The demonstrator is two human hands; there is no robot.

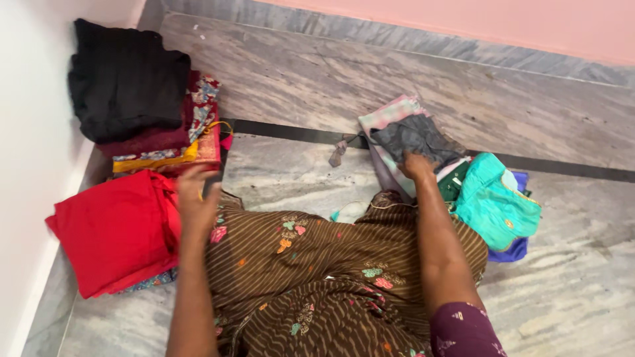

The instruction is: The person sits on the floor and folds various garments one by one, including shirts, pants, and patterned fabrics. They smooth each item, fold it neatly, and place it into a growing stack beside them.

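Observation:
I sit on a marble floor (297,79), my lap covered by brown striped cloth with small flower patches (317,264). My right hand (415,165) grips a dark grey garment (413,137) lying on top of a pale pink striped cloth (390,114). My left hand (195,195) is blurred, fingers spread, beside a folded red garment (112,228) at my left; whether it touches it is unclear. It holds nothing that I can see.
At the back left a stack of folded clothes has a black garment (126,79) on top, with maroon and patterned pieces under it. A teal blouse (495,201) over blue cloth lies at my right. White wall on the left, pink wall behind.

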